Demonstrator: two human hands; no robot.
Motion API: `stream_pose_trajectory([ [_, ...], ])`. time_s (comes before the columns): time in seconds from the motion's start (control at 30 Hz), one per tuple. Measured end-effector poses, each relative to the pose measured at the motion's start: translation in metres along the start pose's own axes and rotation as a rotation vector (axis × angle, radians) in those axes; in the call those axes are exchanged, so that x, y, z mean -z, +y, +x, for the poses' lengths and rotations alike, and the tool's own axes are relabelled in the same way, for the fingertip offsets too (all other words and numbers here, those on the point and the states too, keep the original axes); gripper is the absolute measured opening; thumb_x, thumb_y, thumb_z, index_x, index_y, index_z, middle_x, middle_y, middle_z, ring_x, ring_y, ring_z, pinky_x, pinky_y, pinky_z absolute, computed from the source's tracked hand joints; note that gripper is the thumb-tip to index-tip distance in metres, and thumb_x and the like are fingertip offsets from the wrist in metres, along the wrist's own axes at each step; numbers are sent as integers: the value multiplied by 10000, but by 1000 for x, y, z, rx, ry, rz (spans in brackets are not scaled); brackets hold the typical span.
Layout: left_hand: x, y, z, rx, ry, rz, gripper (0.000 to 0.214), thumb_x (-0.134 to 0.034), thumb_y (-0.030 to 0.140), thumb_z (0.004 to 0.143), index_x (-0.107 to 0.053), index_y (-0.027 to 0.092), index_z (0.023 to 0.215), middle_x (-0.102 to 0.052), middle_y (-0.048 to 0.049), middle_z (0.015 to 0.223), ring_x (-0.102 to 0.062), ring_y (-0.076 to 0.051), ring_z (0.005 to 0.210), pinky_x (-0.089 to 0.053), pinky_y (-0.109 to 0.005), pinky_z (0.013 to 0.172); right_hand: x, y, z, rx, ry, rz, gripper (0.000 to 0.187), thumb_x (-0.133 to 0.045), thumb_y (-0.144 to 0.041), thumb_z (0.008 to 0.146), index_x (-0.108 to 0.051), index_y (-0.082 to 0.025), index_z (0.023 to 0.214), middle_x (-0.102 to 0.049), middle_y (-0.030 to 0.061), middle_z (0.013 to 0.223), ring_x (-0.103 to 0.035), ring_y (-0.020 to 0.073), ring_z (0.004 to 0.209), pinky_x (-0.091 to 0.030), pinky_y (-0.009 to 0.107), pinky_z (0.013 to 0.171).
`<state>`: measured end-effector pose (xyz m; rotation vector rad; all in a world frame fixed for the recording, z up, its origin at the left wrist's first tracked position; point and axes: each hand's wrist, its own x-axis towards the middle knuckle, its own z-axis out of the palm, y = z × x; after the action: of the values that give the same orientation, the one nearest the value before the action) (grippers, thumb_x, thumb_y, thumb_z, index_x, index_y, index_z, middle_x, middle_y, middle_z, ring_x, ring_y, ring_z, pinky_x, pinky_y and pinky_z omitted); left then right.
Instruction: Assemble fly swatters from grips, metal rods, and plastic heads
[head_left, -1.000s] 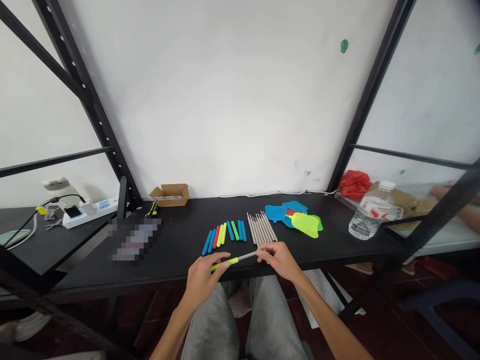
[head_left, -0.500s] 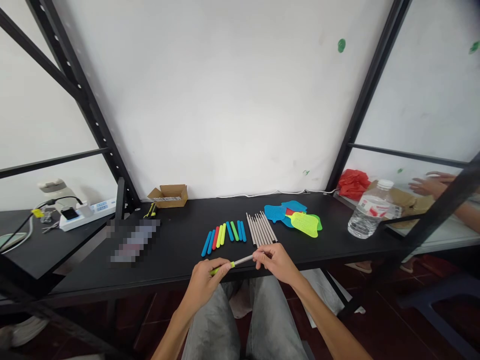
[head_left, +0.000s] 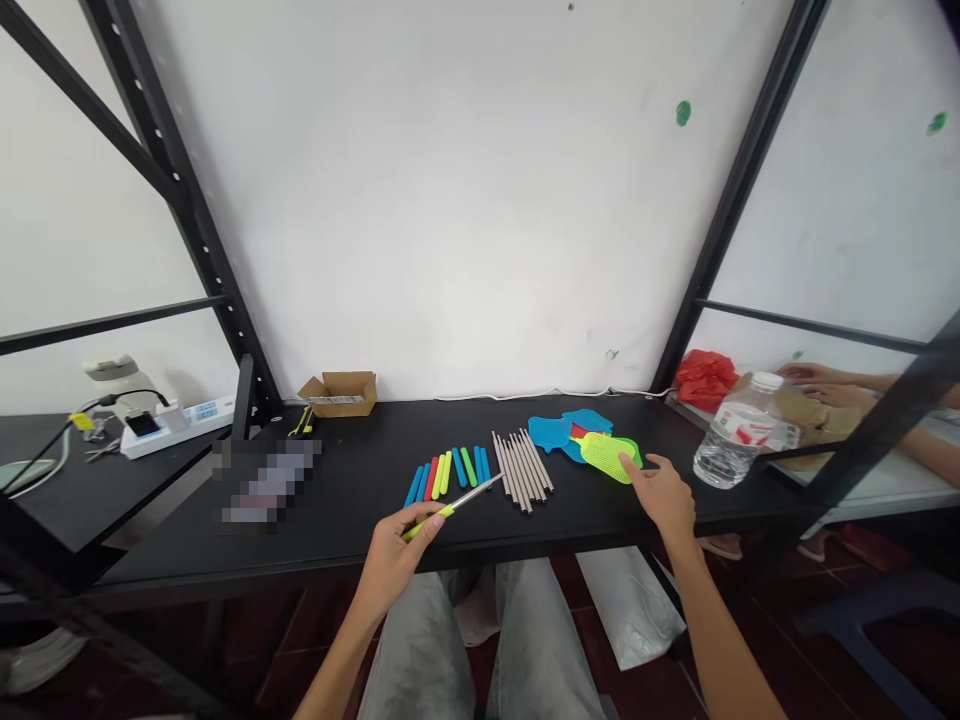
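Note:
My left hand (head_left: 395,553) is closed round a yellow-green handle with a thin metal rod (head_left: 450,506) fitted in it, held just above the front of the black table (head_left: 352,475). My right hand (head_left: 666,492) is out to the right with its fingers apart, holding nothing, its fingertips at the yellow-green mesh swatter head (head_left: 606,452). That head lies on a pile of blue, red and green swatter heads (head_left: 559,430). A row of metal rods (head_left: 522,460) and a row of coloured handles (head_left: 448,469) lie side by side between my hands.
A water bottle (head_left: 736,437) stands at the right end. A small cardboard box (head_left: 340,392) sits at the back by the wall. A power strip (head_left: 169,420) lies on the left table. Another person's hands (head_left: 814,381) rest beyond the right frame post (head_left: 731,215).
My right hand has let go of the rod and moved right to the swatter heads. My left hand still holds the handle with the rod, now tilted up toward the rods.

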<state>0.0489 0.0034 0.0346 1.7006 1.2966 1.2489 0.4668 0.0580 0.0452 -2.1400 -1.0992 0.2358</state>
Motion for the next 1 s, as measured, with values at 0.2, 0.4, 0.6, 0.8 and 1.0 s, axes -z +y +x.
stream_pose_trajectory([
  [0.2,1,-3,0,-3,-15,-50,352,-604,458,866,-717,158,1012,-439,19,631,-339,-110,585,-257,-224,532,-12,-14,-14,-6,-26,-139,765,-546,-698,745,-487,-239,1354,-690,150,1016,-639,390,980,-470,490,789],
  [0.4,1,-7,1,7,-16,-83,359,-618,465,855,-716,157,1011,-424,26,625,-351,-110,586,-271,-222,537,-16,2,-2,53,5,168,471,-642,-552,709,-677,-232,1054,-703,91,868,-647,298,827,-454,363,671],
  [0.6,2,-8,2,5,-9,-90,385,-610,480,855,-722,149,1016,-494,8,637,-428,-128,607,-340,-228,567,-8,-10,-6,26,-139,1142,336,-754,-442,663,-568,-189,785,-564,-9,652,-447,103,493,-304,236,433],
  [0.8,2,2,0,-4,-18,-45,400,-603,487,858,-736,141,1008,-530,-8,636,-428,-128,602,-328,-223,546,-23,-38,-36,113,-454,1364,315,-754,-376,740,-478,-224,755,-327,-87,530,-291,69,430,-246,204,382],
  [1.0,1,7,-1,-4,-10,-27,394,-633,495,831,-759,151,975,-581,-14,634,-456,-124,576,-337,-220,528,-50,-48,-61,226,-657,1214,271,-700,-435,811,-584,-207,900,-337,-65,609,-231,58,474,-211,203,403],
])
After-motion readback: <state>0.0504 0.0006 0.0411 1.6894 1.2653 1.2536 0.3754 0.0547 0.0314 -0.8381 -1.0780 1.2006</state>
